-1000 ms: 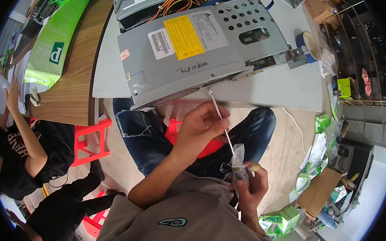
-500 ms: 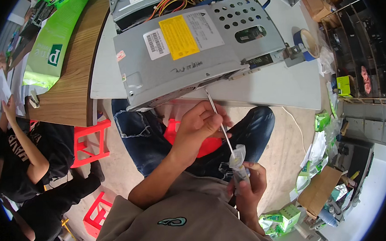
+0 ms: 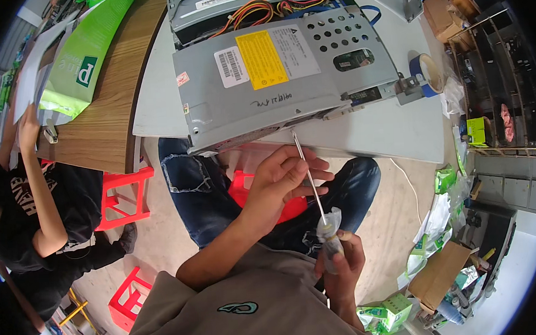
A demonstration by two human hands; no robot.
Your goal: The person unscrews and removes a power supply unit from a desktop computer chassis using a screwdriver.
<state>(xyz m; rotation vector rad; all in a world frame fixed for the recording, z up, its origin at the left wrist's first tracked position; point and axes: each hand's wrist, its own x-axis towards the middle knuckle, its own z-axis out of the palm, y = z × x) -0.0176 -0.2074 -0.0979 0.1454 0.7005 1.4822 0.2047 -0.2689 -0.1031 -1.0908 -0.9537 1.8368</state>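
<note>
My right hand (image 3: 342,258) is closed round a screwdriver's handle (image 3: 329,240), which is wrapped in clear plastic. The thin metal shaft (image 3: 313,186) slants up and left, its tip just short of the grey metal computer case's (image 3: 240,117) near edge. My left hand (image 3: 281,182) has its thumb and forefinger at the upper shaft, while the other fingers stretch out to the right behind it. The case lies on the light grey table (image 3: 395,132), with yellow and white labels, round vent holes and bundled coloured wires at its far side.
A roll of tape (image 3: 427,75) stands right of the case. At left, a wooden table (image 3: 119,84) carries a green bag (image 3: 78,74), beside a seated person in black (image 3: 34,200). Red stools (image 3: 122,198) stand on the floor. A wire rack (image 3: 496,86) and a cardboard box (image 3: 440,273) are at right.
My left fingers have spread out further along the screwdriver shaft. The view has shifted, so the case appears farther right and lower. The other person's arm has moved at the paper.
</note>
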